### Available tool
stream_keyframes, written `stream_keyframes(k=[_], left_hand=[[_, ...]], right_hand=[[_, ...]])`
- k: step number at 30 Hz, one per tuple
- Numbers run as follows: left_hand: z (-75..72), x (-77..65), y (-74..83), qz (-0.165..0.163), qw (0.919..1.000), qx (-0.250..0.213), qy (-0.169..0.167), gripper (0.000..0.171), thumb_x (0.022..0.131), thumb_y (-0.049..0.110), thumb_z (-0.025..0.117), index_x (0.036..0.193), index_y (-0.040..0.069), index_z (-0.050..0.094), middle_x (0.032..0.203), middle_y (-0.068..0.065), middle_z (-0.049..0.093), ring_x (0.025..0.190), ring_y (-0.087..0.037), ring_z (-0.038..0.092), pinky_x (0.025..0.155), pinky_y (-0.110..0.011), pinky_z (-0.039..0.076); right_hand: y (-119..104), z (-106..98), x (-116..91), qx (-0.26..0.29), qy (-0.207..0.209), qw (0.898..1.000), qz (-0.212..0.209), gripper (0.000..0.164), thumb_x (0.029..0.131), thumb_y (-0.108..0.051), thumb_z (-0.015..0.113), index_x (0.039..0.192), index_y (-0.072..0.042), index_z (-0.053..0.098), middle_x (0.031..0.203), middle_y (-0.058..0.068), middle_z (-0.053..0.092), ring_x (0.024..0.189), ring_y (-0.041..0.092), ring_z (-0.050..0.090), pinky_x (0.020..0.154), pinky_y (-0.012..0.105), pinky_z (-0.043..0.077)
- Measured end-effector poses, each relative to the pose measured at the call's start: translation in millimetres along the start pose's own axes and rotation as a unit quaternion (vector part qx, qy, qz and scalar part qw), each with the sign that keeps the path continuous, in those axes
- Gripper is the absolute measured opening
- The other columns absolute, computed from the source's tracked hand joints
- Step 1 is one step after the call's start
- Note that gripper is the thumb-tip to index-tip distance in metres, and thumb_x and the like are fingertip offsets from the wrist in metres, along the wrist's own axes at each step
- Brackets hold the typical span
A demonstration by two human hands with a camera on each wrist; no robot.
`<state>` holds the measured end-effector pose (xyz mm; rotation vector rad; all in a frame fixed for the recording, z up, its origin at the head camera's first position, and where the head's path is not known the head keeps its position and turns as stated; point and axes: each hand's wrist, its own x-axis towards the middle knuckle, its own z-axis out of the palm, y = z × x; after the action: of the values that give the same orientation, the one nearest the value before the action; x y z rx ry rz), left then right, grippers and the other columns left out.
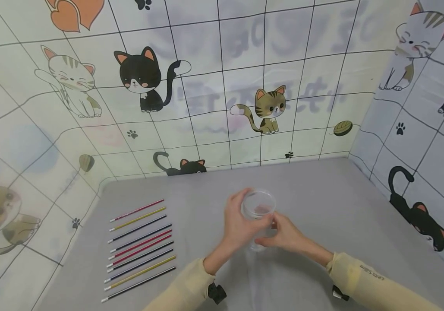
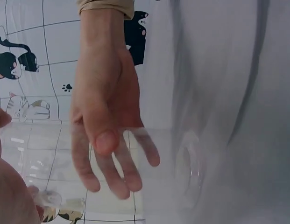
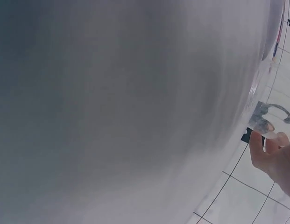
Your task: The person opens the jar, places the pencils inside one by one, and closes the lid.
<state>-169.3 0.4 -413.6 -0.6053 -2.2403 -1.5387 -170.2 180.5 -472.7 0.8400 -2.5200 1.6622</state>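
Note:
Both hands hold a clear plastic cup (image 1: 258,199) above the middle of the grey table. My left hand (image 1: 241,220) grips it near the rim, the thumb across the front and fingers round the left side. Lower down, on the right side, my right hand (image 1: 285,233) holds the cup between thumb and fingers. In the left wrist view, the right hand's fingers (image 2: 119,177) show through the transparent wall, and the round base (image 2: 189,163) is at the right. Part of my right hand (image 3: 273,158) appears at the right edge of the right wrist view.
Several slim pencils (image 1: 140,244) in red, yellow, black and blue, with white ends, lie in a slanted row on the left of the grey tablecloth (image 1: 311,185). Cat-printed sheets (image 1: 206,95) stand as walls at the back and both sides.

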Motion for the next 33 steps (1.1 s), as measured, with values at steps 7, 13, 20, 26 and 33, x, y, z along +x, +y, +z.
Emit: stream_keyframes(k=[7, 13, 20, 26, 33], left_hand=[[-14.8, 16.8, -5.7, 0.014, 0.9893, -0.060, -0.132, 0.082, 0.074, 0.022, 0.088, 0.142, 0.010, 0.045, 0.135, -0.005, 0.055, 0.119, -0.022, 0.052, 0.093, -0.042, 0.046], [-19.7, 30.7, -7.8, 0.046, 0.9705, -0.113, -0.208, 0.079, 0.077, 0.008, 0.084, 0.145, 0.010, 0.044, 0.134, -0.006, 0.061, 0.122, -0.021, 0.055, 0.102, -0.039, 0.042], [-4.2, 17.5, -1.7, 0.054, 0.9916, -0.069, -0.095, 0.078, 0.076, 0.013, 0.085, 0.142, 0.002, 0.046, 0.125, -0.009, 0.064, 0.119, -0.021, 0.057, 0.102, -0.043, 0.042], [-8.8, 12.2, 2.5, 0.005, 0.9911, -0.071, -0.112, 0.095, 0.077, 0.021, 0.086, 0.152, 0.007, 0.029, 0.139, 0.000, 0.055, 0.126, -0.016, 0.050, 0.103, -0.044, 0.040], [-33.9, 18.7, -10.0, 0.014, 0.9628, -0.182, -0.199, 0.081, 0.083, 0.007, 0.075, 0.151, 0.000, 0.031, 0.149, -0.014, 0.046, 0.140, -0.025, 0.037, 0.116, -0.053, 0.020]], right_hand=[[-1, -1, 0, -0.017, -0.007, 1.000, 0.000, 0.074, 0.078, -0.020, 0.087, 0.140, -0.010, 0.050, 0.134, 0.002, 0.058, 0.115, 0.018, 0.058, 0.090, 0.046, 0.051], [0, -2, -1, -0.015, -0.020, 1.000, 0.008, 0.073, 0.078, -0.022, 0.087, 0.140, -0.009, 0.049, 0.133, 0.004, 0.058, 0.113, 0.020, 0.058, 0.090, 0.051, 0.049], [0, 0, 0, -0.020, -0.006, 1.000, 0.002, 0.070, 0.077, -0.020, 0.087, 0.135, -0.003, 0.053, 0.131, 0.008, 0.059, 0.116, 0.021, 0.057, 0.090, 0.049, 0.050], [0, 2, 1, -0.017, 0.007, 1.000, 0.006, 0.069, 0.075, -0.017, 0.089, 0.133, -0.004, 0.055, 0.128, 0.006, 0.062, 0.113, 0.017, 0.059, 0.089, 0.044, 0.052], [1, 3, 1, -0.019, 0.002, 1.000, 0.000, 0.072, 0.076, -0.018, 0.088, 0.137, -0.009, 0.051, 0.128, 0.004, 0.061, 0.110, 0.023, 0.061, 0.088, 0.046, 0.052]])
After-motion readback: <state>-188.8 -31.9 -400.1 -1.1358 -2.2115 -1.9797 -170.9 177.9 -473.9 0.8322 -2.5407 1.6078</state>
